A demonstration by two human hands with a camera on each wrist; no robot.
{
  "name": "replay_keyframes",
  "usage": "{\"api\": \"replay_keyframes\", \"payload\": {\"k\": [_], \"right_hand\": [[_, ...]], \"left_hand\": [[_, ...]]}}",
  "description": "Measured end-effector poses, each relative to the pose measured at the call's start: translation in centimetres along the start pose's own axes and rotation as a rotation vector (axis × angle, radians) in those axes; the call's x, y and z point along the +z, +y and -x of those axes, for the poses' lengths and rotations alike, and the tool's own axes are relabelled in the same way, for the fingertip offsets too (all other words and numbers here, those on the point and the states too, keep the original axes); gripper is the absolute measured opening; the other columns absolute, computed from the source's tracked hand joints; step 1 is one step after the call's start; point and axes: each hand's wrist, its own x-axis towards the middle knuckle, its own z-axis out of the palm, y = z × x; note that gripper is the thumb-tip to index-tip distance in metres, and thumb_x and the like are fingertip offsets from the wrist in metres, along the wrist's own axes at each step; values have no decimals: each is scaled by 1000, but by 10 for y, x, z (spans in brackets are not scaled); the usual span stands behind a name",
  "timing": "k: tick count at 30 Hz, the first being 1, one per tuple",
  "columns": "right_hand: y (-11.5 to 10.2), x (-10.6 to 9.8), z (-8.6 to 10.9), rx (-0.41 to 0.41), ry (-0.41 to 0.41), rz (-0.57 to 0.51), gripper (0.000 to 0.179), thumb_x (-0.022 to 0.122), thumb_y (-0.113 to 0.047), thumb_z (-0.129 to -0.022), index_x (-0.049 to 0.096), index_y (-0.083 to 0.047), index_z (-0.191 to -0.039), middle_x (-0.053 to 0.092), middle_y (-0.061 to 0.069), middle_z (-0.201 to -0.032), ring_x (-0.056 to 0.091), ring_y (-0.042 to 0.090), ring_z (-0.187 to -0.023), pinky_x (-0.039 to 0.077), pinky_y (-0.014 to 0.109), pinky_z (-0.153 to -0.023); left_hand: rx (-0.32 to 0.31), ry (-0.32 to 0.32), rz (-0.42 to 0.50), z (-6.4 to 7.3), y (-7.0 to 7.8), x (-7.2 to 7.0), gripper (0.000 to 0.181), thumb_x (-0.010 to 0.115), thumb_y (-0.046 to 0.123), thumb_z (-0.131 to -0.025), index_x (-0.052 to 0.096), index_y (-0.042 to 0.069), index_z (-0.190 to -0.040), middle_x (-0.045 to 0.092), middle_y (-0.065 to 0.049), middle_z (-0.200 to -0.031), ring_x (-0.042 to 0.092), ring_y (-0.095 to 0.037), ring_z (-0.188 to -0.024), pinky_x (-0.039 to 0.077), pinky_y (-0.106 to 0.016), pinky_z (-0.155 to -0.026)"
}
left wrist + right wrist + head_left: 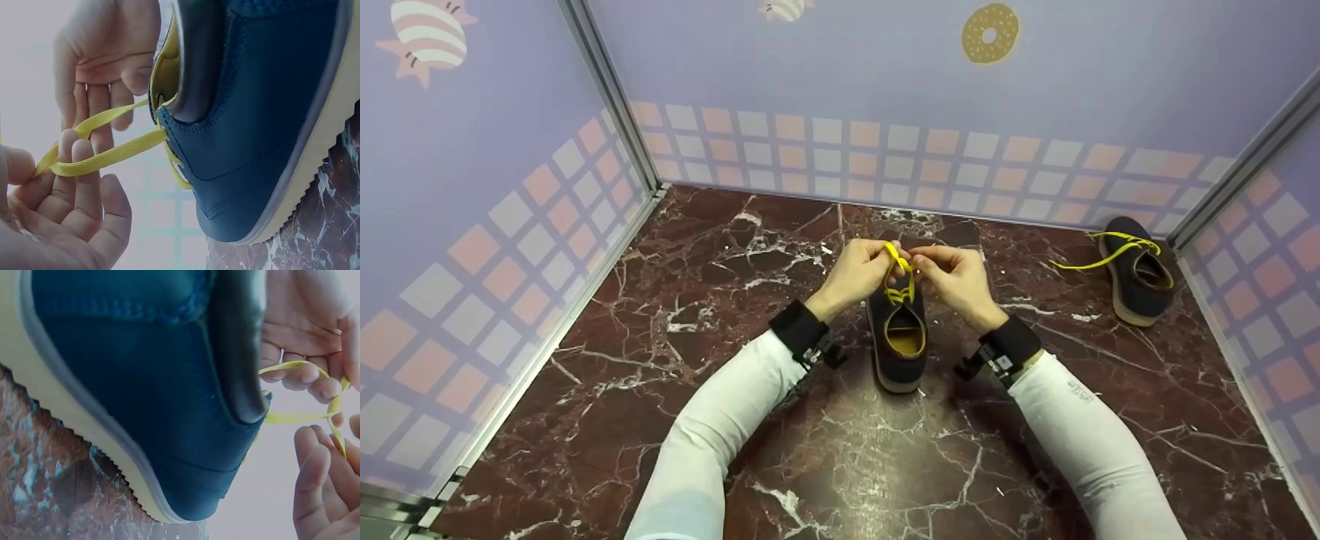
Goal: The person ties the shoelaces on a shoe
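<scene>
A dark shoe (901, 373) with a yellow lace (900, 295) stands between my hands on the floor, its heel toward me. My left hand (857, 274) pinches the lace above the tongue, thumb against forefinger. In the left wrist view, the left hand (73, 216) has two fingertips behind one lace strand (112, 156). My right hand (958, 281) meets it from the other side, thumb and forefinger together at the lace. In the right wrist view, a lace end (337, 441) lies against the fingers of the right hand (329, 486). Some fingertips hide one another.
A second dark shoe (1140, 289) stands at the right near the corner, its yellow lace (1099, 261) trailing loose onto the floor. Patterned panels surround the marbled floor (675, 360), with a back wall (840, 82) behind the shoes. Each wrist wears a black strap with a camera.
</scene>
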Motion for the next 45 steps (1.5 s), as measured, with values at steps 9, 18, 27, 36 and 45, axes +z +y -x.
{"api": "replay_keyframes", "payload": {"k": [9, 18, 27, 36, 45], "right_hand": [[-4, -2, 2, -54, 67, -8, 19, 75, 3, -102, 81, 13, -117, 87, 11, -94, 72, 0, -67, 57, 18, -58], [-6, -9, 2, -66, 119, -28, 17, 72, 6, -103, 80, 15, -117, 86, 4, -88, 74, 1, -67, 56, 19, -52], [-6, -17, 5, -58, 124, -66, 18, 72, 3, -105, 79, 15, -117, 83, -10, -81, 75, 3, -65, 54, 18, -53], [-4, -29, 9, -53, 127, -49, 18, 73, 6, -103, 79, 17, -115, 82, 7, -79, 70, 2, -61, 54, 19, -53], [-1, -39, 10, -56, 115, 9, 17, 73, 5, -103, 80, 16, -115, 84, 13, -81, 71, 1, -60, 56, 19, -53]], "left_hand": [[39, 12, -161, 1, -2, -5, 41, 57, 29, -118, 87, 3, -109, 88, -15, -103, 70, -9, -69, 51, -20, -63], [60, 14, -259, 3, -1, -15, 39, 57, 25, -118, 88, 4, -107, 88, -16, -101, 82, -32, -79, 54, -18, -60], [46, -8, -316, 6, -4, -21, 43, 57, 29, -117, 87, 6, -97, 87, -16, -92, 69, -3, -65, 51, -19, -62], [39, -36, -366, 9, -2, -26, 45, 57, 29, -117, 85, 5, -91, 86, -18, -89, 80, -26, -72, 46, -19, -62], [31, -59, -367, 12, 1, -27, 44, 57, 27, -117, 85, -2, -97, 85, -21, -87, 61, -3, -58, 42, -18, -57]]}}
